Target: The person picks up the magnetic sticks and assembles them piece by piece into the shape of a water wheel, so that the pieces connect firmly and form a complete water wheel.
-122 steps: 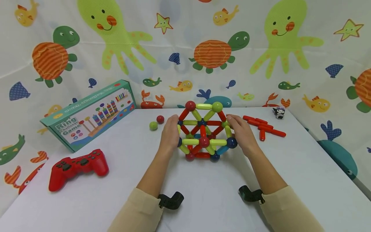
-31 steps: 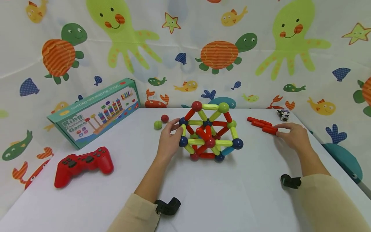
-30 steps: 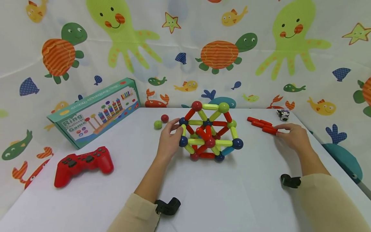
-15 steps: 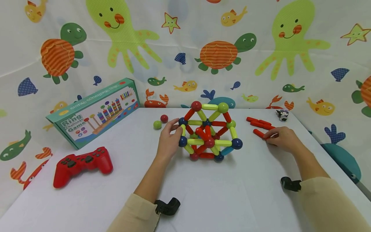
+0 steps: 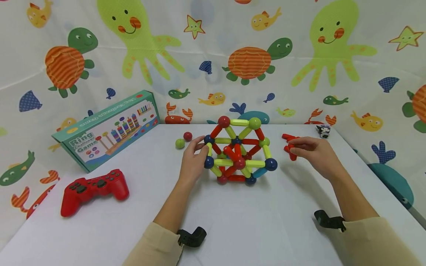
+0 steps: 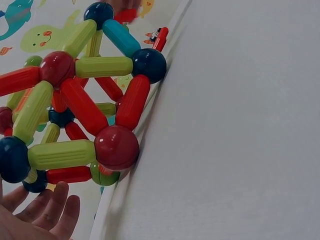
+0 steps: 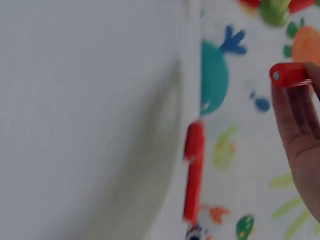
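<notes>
A structure of magnetic building balls and rods point(image 5: 239, 162) in red, lime, navy and blue stands mid-table. My left hand point(image 5: 193, 161) grips its left side, thumb and fingers around a lime rod by the navy balls; the left wrist view shows curled fingertips point(image 6: 56, 205) beneath a navy ball. From its front red ball a short red rod point(image 5: 229, 151) juts out with a loose end. My right hand point(image 5: 317, 155), to the right of the structure, pinches another red rod point(image 7: 289, 75) between thumb and fingers. More red rods point(image 5: 287, 136) lie on the table behind that hand, partly hidden.
A green ball point(image 5: 180, 143) and a red ball point(image 5: 188, 136) lie behind my left hand. To the left are a red game controller point(image 5: 94, 190) and a ring game box point(image 5: 108, 129). A small black-and-white figurine point(image 5: 323, 130) stands at the back right, before the patterned curtain point(image 5: 206, 33).
My right hand left the structure, reached the red rods and now moves left with one lifted. The jutting red rod appeared on the front red ball. My left hand kept its hold.
</notes>
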Available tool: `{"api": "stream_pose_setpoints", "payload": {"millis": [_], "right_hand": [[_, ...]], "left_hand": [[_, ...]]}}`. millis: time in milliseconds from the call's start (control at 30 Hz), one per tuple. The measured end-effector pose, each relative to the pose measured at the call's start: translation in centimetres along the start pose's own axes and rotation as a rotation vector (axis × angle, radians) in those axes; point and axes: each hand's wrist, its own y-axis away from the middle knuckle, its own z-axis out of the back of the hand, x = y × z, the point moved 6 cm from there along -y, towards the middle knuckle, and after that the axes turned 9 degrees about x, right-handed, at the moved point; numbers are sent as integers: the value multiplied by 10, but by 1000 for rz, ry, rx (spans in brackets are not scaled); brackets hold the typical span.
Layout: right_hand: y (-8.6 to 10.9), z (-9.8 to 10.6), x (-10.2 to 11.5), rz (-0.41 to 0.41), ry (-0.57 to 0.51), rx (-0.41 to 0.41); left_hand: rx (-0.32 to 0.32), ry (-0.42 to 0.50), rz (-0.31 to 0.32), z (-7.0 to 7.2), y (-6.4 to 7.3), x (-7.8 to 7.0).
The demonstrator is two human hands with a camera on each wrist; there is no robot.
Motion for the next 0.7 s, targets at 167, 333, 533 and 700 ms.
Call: {"api": "stream_pose_setpoints", "payload": {"millis": [167, 333, 533, 700], "right_hand": [[10, -16, 44, 145, -387, -77], [15, -47, 81, 282, -744, -47], [12, -70, 97, 212, -661, 17], [11, -77, 104, 195, -481, 60]], "left_hand": [[-2, 8, 6, 1, 0, 1], [7, 20, 4, 0, 0, 2], [12, 21, 2, -2, -2, 2], [1, 18, 10, -1, -2, 2]]}}
